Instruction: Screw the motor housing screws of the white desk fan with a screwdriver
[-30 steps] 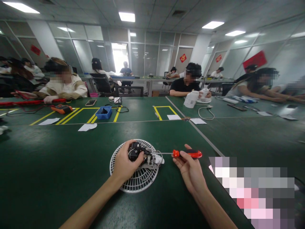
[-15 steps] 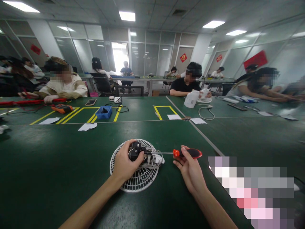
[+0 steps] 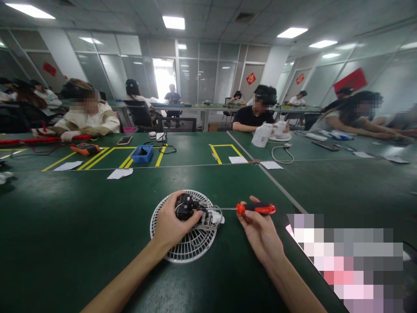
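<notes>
One black motor [image 3: 185, 204] lies over a round white fan grille [image 3: 192, 254], pale wires bundled at its four o'clock. From where I stand, the left hand [image 3: 171, 221] curls over it from eight o'clock, thumb and fingers clasping the body. Toward three, the right hand [image 3: 261, 230] pinches the handle of a red-and-black screwdriver [image 3: 241, 209], well outside the grille's rim; the shaft reaches level to the motor, though I can't tell whether its tip is seated. Green tabletop [image 3: 81, 217] runs out past the rim on every side, giving both wrists room to turn. A pale seam [image 3: 283, 190] slants from one o'clock toward three, beyond the handle's end. Toward eleven, well apart, lie a paper sheet [image 3: 120, 174] and, farther off, a blue tray [image 3: 142, 159].
</notes>
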`<state>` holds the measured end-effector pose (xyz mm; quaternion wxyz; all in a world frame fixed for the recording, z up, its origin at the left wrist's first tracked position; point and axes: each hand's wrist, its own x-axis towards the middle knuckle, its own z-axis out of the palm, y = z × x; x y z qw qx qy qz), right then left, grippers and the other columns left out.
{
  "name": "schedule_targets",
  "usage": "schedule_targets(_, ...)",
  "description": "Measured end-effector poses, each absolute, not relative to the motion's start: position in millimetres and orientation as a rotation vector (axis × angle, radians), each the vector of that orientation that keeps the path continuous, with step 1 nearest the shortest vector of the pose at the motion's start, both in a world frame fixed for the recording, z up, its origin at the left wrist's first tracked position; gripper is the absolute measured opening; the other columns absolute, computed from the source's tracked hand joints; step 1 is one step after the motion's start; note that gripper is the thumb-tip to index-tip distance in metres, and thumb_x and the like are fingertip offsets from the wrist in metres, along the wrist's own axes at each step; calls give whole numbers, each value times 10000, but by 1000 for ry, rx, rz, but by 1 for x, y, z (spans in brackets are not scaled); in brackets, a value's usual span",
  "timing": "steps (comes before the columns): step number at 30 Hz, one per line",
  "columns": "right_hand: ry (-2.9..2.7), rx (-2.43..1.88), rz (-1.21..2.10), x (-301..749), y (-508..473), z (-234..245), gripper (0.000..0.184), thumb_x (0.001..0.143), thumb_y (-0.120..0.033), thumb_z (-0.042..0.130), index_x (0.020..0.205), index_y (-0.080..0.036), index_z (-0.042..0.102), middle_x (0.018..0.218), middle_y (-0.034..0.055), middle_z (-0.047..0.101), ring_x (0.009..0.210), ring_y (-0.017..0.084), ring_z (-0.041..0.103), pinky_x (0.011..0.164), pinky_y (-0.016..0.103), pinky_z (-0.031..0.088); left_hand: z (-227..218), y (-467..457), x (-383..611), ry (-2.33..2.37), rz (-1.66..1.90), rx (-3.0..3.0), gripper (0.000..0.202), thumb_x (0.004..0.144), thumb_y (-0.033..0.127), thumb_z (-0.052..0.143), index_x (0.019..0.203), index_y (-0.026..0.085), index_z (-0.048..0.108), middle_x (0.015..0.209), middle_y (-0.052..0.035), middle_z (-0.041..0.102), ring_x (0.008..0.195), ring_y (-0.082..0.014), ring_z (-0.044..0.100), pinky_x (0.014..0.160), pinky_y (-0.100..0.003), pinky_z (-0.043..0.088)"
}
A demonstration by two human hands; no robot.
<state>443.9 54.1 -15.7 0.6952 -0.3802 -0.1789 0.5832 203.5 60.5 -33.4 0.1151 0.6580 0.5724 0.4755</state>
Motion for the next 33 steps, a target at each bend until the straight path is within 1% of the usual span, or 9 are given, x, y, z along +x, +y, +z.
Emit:
schedule_targets(5,-389,-937,1295,445,57,-17,526,562,-412,975,934,-215,658,767,-2,744,705,156,699,629,244,621,-33,62,204,1691,1404,1933,600,766,541,774,1238,228,576,1154,-87,700,1044,-269,692,975,-487,563)
schedule_targets(8,-433,-968,1270,446,58,-15,555,498,-381,1007,888,-193,660,718,4,736,599,124,653,540,196,583,-33,63,205,1693,1414,1950,585,768,531,773,1231,231,578,1136,-79,704,1029,-265,696,964,-477,571)
schedule_targets(11,-447,-928,1255,448,58,-10,575,463,-286,1014,919,-197,675,730,-4,737,646,137,692,590,207,611,-34,62,204,1700,1414,1951,583,766,528,776,1230,235,579,1136,-77,705,1034,-267,696,965,-477,573)
schedule_targets(15,-432,-856,1241,450,55,-5,583,462,-136,962,974,-219,695,824,-7,756,846,171,742,788,291,655,-36,61,203,1700,1409,1933,585,768,530,774,1234,237,574,1152,-78,703,1043,-264,696,980,-480,567)
schedule_targets(18,-412,-832,1260,449,54,-6,511,499,-120,925,947,-226,702,884,3,768,942,176,741,859,307,646,-35,61,203,1697,1423,1941,589,759,534,783,1222,231,580,1149,-79,705,1042,-263,696,989,-481,563)
schedule_targets(20,-389,-852,1291,448,55,-8,443,556,-212,936,930,-218,699,884,21,773,931,184,746,843,307,651,-34,61,203,1693,1423,1947,593,756,537,786,1218,226,583,1145,-81,706,1045,-264,695,992,-482,562)
schedule_targets(23,-394,-929,1284,446,56,-10,447,602,-353,956,932,-210,690,807,22,767,772,168,735,692,262,655,-32,62,204,1695,1410,1939,608,757,547,784,1229,223,580,1144,-86,708,1048,-267,695,994,-489,562)
schedule_targets(26,-446,-962,1271,447,57,-10,487,575,-331,977,956,-197,704,757,9,756,663,135,700,592,203,621,-32,62,204,1701,1410,1947,609,760,547,782,1236,227,576,1156,-85,704,1055,-267,692,999,-488,559)
schedule_targets(33,-383,-897,1275,450,58,-8,528,454,-124,926,941,-182,732,863,35,781,896,172,742,821,253,645,-32,62,204,1697,1412,1959,593,765,545,782,1225,234,575,1145,-75,699,1046,-256,685,990,-473,561)
